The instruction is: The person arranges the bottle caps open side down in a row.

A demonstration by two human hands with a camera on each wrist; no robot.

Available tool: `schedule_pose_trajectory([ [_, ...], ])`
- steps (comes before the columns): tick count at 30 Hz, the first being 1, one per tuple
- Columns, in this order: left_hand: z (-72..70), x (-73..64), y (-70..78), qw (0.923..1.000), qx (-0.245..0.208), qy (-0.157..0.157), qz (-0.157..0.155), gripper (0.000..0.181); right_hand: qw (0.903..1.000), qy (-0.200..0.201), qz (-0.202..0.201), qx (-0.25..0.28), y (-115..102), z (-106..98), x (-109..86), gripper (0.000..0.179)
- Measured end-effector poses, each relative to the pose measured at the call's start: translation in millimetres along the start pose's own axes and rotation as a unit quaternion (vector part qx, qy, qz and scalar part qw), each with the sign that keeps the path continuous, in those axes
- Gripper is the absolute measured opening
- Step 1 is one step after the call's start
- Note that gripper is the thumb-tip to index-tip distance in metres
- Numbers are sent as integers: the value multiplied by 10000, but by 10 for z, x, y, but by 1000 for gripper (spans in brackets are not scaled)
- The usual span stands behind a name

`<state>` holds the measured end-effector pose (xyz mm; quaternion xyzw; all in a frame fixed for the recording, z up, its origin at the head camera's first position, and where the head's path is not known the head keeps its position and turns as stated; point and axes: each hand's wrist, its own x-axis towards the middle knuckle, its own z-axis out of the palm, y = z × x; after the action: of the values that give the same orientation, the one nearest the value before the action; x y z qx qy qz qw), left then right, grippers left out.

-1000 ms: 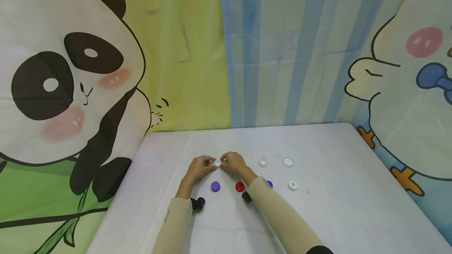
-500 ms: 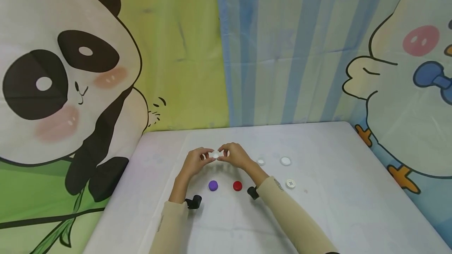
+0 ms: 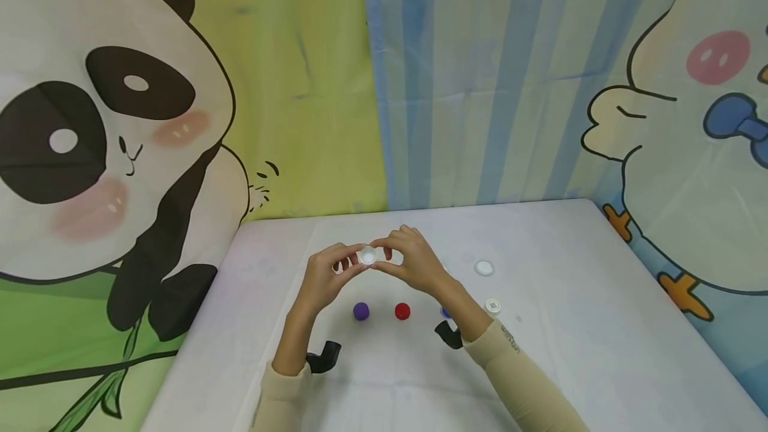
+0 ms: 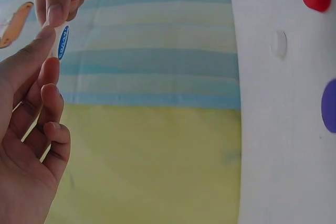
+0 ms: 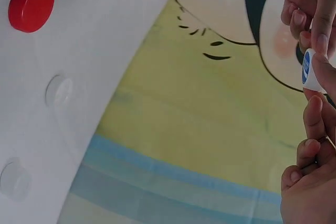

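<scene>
A small white bottle cap is held up above the table between both hands, its hollow side toward the head view. My left hand pinches its left edge with thumb and fingers. On the opposite edge, the thumb and forefinger of my right hand pinch it too. A blue printed label shows on the outer face of the cap in the right wrist view. Nearer to me on the table lie a purple cap and a red cap.
My right forearm partly covers a blue cap. To its right are a white cap and, farther back, a flat white lid. Pale caps, one a small white cap, lie on the white table. Cartoon curtains stand behind.
Both hands have risen from the table surface with the white cap between them. The cap has tipped so its hollow side faces the head view. The other caps stay on the table.
</scene>
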<state>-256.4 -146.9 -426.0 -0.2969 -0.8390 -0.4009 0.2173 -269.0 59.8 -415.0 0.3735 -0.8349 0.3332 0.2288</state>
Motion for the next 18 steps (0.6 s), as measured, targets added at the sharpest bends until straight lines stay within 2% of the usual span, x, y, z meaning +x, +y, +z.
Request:
schedule_pose_trajectory([
  [6, 32, -103, 202, 9993, -265, 134, 243, 27, 9990, 369, -260, 10, -126, -118, -204, 28],
  [10, 70, -194, 321, 9980, -569, 190, 210, 28, 9977, 572, -370, -30, -217, -174, -350, 27],
  [18, 199, -346, 438, 9932, -1016, 231, 512, 30, 9950, 874, -481, -86, -311, -205, -617, 31],
])
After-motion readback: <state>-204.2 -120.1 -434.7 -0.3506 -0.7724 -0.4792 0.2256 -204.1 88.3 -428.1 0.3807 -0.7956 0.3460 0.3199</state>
